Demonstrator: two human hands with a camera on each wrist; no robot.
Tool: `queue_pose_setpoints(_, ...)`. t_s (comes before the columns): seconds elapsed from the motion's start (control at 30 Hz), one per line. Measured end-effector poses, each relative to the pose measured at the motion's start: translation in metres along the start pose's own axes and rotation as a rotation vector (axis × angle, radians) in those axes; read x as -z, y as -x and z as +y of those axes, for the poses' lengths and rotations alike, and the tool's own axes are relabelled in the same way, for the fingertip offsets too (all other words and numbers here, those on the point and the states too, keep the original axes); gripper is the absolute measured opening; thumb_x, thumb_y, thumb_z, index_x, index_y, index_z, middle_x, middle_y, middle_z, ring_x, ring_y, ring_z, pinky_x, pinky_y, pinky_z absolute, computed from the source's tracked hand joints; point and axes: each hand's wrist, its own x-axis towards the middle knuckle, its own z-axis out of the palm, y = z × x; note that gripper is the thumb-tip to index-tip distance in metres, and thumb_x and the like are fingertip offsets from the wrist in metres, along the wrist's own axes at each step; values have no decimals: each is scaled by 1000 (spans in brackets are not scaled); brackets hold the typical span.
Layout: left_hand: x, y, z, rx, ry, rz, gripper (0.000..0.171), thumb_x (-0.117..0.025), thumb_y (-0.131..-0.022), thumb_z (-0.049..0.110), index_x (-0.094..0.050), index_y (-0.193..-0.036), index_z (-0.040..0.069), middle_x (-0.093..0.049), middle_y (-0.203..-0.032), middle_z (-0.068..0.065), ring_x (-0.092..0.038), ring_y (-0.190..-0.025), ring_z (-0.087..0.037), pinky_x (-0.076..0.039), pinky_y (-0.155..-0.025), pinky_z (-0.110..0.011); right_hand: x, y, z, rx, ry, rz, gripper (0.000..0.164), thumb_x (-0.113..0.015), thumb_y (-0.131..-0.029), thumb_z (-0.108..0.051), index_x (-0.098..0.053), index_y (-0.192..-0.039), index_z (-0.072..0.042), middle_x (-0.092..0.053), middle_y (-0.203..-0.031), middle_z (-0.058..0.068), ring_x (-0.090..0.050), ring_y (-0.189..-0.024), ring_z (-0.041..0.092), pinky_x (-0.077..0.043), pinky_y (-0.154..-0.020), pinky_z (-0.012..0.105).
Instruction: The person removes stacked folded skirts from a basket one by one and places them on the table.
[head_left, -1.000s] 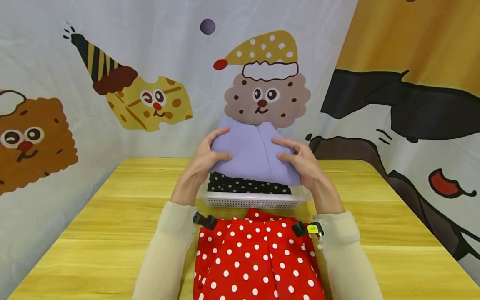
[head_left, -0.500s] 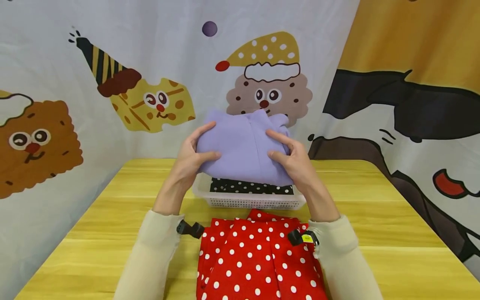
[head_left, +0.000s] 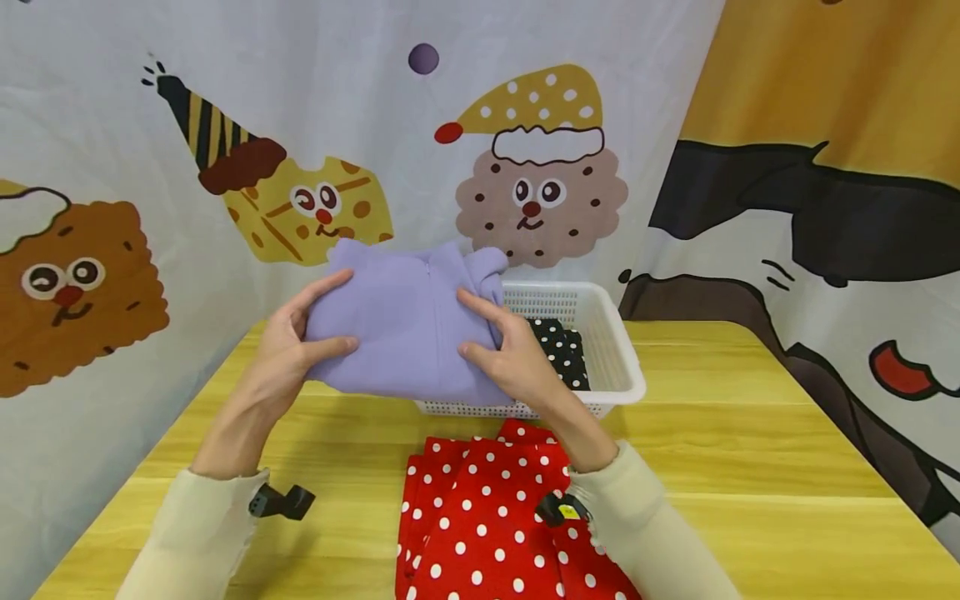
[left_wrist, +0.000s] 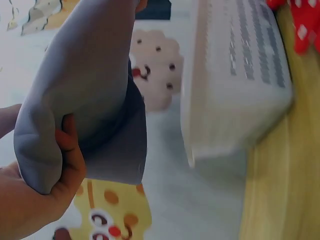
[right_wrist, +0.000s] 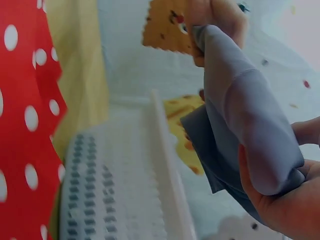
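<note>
Lavender cloth (head_left: 397, 325), folded, is up above the table (head_left: 757, 500), your left hand (head_left: 288, 348) and right hand (head_left: 517, 352) each curled round one end. It partly hides the white basket (head_left: 611, 354), where black dotted cloth (head_left: 567, 354) lies; red dotted cloth (head_left: 480, 517) sits nearer you, probably folded, though your right sleeve (head_left: 641, 517) covers part.

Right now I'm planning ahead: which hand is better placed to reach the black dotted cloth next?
Probably the right hand: it appears nearer the black dotted cloth in the white basket than the left hand, though both grip the purple garment.
</note>
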Motion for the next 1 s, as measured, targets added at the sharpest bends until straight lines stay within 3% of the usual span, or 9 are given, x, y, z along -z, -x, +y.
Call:
queue_pose_setpoints(0.23,41,12,-13,23,58,21,81,-70,-90,-9,-42,-159,23,-20,-169,-6,-42,-135,-17,-58,-88,-22,-38,-21,-2,-18,100,-77,72,-63,-85,1,-45,-155,-4,-34,-166,18,-40,-147,29,-38,-121,50)
queue_pose_setpoints(0.43,72,13,-24,72,98,75,81,-69,-89,-10,-43,-159,23,-20,-168,-3,-41,-131,-14,-59,-84,-22,-70,-40,-3,-60,164,-92,77,-59,-84,1,-41,-158,-7,-36,-164,22,-49,-140,30,-45,-116,45)
queue_pose_setpoints(0.63,96,14,-30,98,151,114,83,-67,-90,-13,-42,-159,24,-16,-171,0,-42,-131,-11,-61,-82,-23,-96,-56,-4,-89,261,-113,84,-58,-78,4,-38,-159,-7,-39,-162,21,-52,-135,27,-47,-114,38)
queue_pose_setpoints(0.77,110,15,-37,101,199,128,82,-65,-90,-15,-42,-159,23,-18,-170,1,-52,-124,-5,-61,-78,-23,-112,-66,-4,-97,356,-145,89,-59,-76,5,-34,-161,-5,-39,-163,22,-49,-136,26,-46,-114,35)
queue_pose_setpoints(0.87,117,15,-47,142,235,135,83,-65,-90,-16,-42,-159,24,-17,-169,0,-62,-113,-3,-62,-76,-24,-124,-71,-2,-125,403,-167,93,-60,-76,5,-29,-162,-5,-34,-165,22,-45,-140,25,-46,-113,35)
queue_pose_setpoints(1.0,127,14,-63,220,254,152,85,-65,-91,-14,-40,-160,28,-4,-174,1,-66,-104,-4,-62,-76,-24,-141,-75,4,-157,449,-198,94,-63,-78,5,-25,-163,-5,-32,-166,23,-41,-147,26,-43,-117,35)
